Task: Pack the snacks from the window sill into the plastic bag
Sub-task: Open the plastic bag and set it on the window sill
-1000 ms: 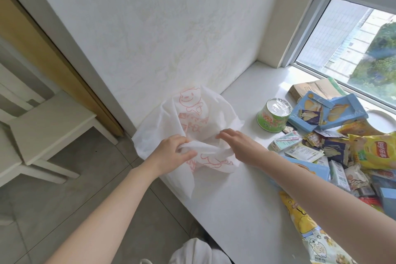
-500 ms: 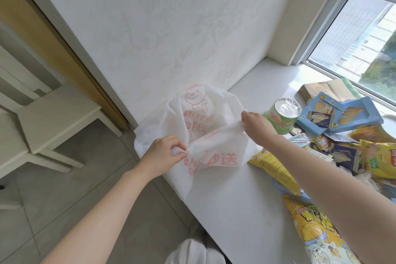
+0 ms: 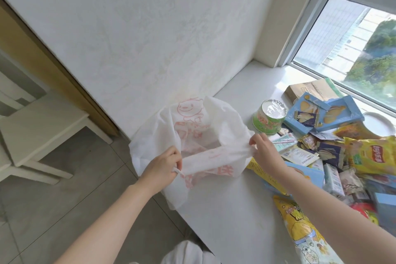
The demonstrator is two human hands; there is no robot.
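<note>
At the left end of the white stone window sill [image 3: 225, 210], against the pale wall, sits the thin white plastic bag with pink cartoon print [image 3: 216, 126], its near corner drooping over the sill's front edge. The left hand [image 3: 162, 166] grips the bag's near rim, its fingers curled tight around a bunch of plastic. The right hand [image 3: 264, 152] pinches the same rim further right between thumb and bent fingers. The rim stretches taut between the two hands, and the bag's mouth gapes behind it.

The snacks lie heaped on the sill to the bag's right:
- a round green paper tub with a clear film lid [image 3: 267, 119], just beside the bag
- light-blue cardboard biscuit boxes [image 3: 321, 113]
- a yellow Lay's crisp packet [image 3: 372, 154]
- a long yellow printed packet [image 3: 300, 227], near the front edge

A flat brown cardboard box [image 3: 310, 90] lies by the window glass. A white wooden chair [image 3: 42, 126] stands on the grey tiled floor, left.
</note>
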